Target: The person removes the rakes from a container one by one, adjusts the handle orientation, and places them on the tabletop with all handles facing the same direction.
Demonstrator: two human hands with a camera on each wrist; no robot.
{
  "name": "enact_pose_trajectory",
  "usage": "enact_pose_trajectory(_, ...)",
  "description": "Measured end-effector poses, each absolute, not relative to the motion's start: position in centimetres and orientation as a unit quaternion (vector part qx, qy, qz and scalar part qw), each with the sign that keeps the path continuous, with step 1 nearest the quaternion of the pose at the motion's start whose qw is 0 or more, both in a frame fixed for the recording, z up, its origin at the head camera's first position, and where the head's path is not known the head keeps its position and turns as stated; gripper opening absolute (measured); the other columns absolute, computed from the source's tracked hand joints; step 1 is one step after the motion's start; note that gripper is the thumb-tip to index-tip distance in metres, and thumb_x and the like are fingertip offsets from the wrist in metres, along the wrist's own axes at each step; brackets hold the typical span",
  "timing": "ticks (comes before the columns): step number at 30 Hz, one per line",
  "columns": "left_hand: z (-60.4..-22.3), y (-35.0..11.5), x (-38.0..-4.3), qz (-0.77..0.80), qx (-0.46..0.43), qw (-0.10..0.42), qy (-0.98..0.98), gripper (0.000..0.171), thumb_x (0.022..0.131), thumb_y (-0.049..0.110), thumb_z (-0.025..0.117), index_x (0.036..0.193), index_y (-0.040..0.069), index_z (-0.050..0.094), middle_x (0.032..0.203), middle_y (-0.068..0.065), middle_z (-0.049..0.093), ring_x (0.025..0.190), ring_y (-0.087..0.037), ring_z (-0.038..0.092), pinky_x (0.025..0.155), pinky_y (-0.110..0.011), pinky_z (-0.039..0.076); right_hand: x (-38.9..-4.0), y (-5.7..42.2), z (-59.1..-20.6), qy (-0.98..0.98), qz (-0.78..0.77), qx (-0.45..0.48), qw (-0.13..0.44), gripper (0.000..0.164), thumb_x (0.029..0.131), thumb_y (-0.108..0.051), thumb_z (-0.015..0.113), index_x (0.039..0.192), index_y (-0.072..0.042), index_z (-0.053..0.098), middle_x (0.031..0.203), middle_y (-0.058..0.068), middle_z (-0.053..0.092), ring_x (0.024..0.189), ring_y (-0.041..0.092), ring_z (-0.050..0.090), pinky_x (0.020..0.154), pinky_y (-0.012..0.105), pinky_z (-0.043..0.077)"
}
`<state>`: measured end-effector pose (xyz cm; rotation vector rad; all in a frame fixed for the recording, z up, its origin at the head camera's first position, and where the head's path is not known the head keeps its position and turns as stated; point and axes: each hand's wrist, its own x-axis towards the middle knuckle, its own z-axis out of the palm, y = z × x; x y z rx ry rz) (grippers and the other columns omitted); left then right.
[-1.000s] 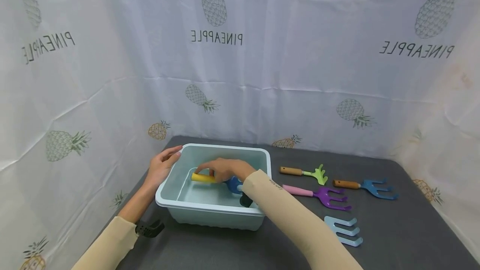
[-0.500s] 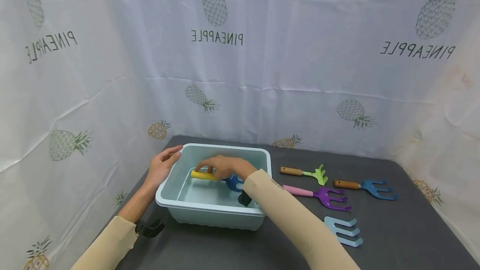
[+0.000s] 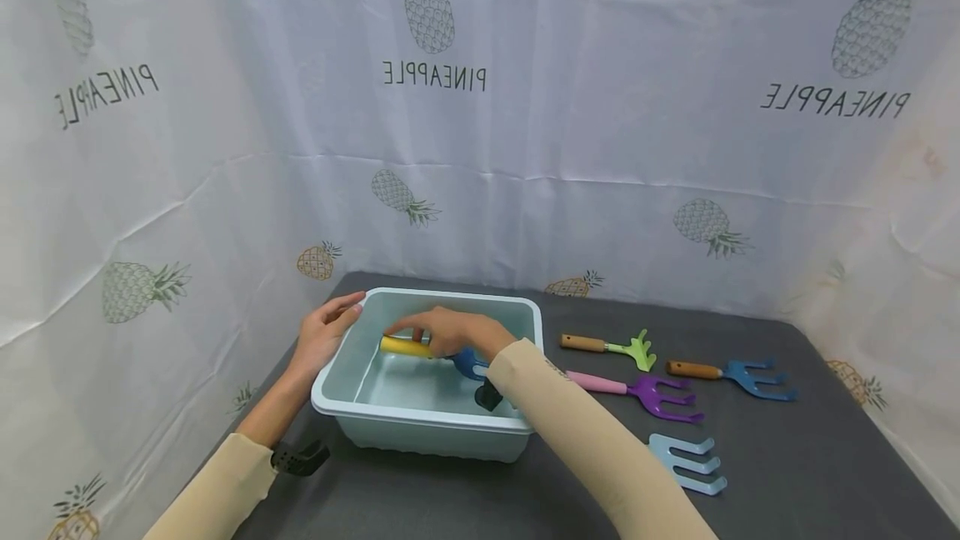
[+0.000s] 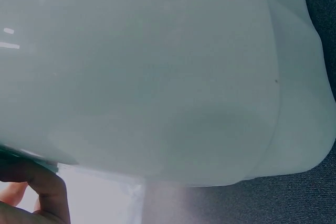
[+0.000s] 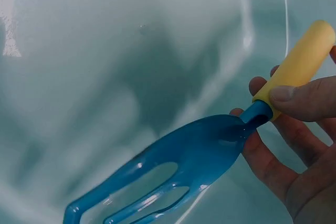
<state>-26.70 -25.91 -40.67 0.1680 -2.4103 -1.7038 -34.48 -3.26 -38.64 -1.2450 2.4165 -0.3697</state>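
Observation:
My right hand reaches into a pale blue-green plastic basin and holds a hand rake by its yellow handle. In the right wrist view, the thumb presses on the handle of the hand rake, the fingers lie behind it, and its blue head with bent tines points to the lower left over the basin floor. At the basin's left rim, my left hand grips the edge with the thumb on the inner side. The left wrist view mostly shows the basin's outer wall, with a few curled fingers at its lower left.
Right of the basin lie a green rake with a wooden handle, a purple rake with a pink handle, a blue rake and a light blue rake head. Behind the dark table hangs a pineapple-print curtain.
My right hand has raised the hand rake slightly and shifted it a little to the left within the basin. My left hand has stayed on the rim.

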Motion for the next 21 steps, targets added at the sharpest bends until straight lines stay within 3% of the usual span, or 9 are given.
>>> enact_pose_trajectory(13, -40.9, -25.9, -26.9, -0.579, 0.046, 0.096, -0.808, 0.05, 0.106, 0.039, 0.057, 0.147, 0.011, 0.058, 0.14, -0.021, 0.063, 0.099, 0.001, 0.062, 0.079, -0.017, 0.055, -34.4, -3.4, -37.9, 0.86, -0.108, -0.475, 0.154, 0.08, 0.092, 0.01, 0.051, 0.154, -0.04, 0.047, 0.132, 0.001, 0.067, 0.103, 0.012, 0.061, 0.073, 0.022, 0.05)
enact_pose_trajectory(21, -40.9, -26.1, -27.1, -0.571, 0.055, 0.095, -0.813, 0.049, 0.106, 0.041, 0.057, 0.147, 0.013, 0.059, 0.141, -0.019, 0.063, 0.104, -0.002, 0.062, 0.081, -0.014, 0.053, -33.8, -3.2, -35.6, 0.857, -0.105, -0.482, 0.151, 0.087, 0.089, 0.014, 0.048, 0.154, -0.042, 0.046, 0.136, -0.001, 0.065, 0.109, 0.013, 0.062, 0.069, 0.022, 0.05)
